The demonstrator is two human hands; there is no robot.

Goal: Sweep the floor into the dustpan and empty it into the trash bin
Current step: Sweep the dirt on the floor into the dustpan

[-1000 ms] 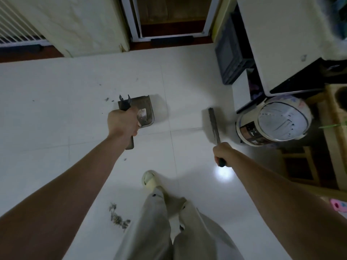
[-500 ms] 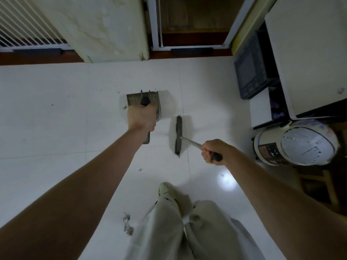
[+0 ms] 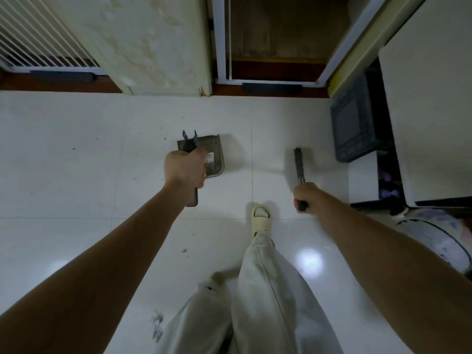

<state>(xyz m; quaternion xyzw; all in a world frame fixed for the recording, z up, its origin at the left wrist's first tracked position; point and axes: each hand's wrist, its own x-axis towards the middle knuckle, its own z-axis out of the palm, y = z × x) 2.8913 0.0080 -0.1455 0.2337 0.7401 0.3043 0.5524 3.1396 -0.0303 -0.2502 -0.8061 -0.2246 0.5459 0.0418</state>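
The floor (image 3: 76,190) is white tile, and it has small bits of dirt on it. The biggest clump of dirt (image 3: 157,325) lies near the bottom edge of the floor, right beside the person's trouser leg (image 3: 268,290). A small speck (image 3: 184,250) lies a bit farther up. I think the foot could step on the clump and spread it around, because it is so close to the legs.

The trash bin (image 3: 439,241) stands at the right edge of the floor, just under the right arm. I think that arm could bump it on a wide swing.

The dustpan (image 3: 213,155) is held over the middle of the floor, well apart from the clump. The left hand (image 3: 185,168) has its grip wrapped tight around the dustpan handle. There is some stuff in the pan already, and I think it could spill out if the pan tips.

The broom (image 3: 298,163) points at the floor on the right side. The right hand (image 3: 305,196) has its grip closed around the broom handle.

A dark crate (image 3: 357,129) and a white cabinet (image 3: 434,98) crowd the right edge, so the broom has little room there. A sandal (image 3: 260,219) stands between the two hands.
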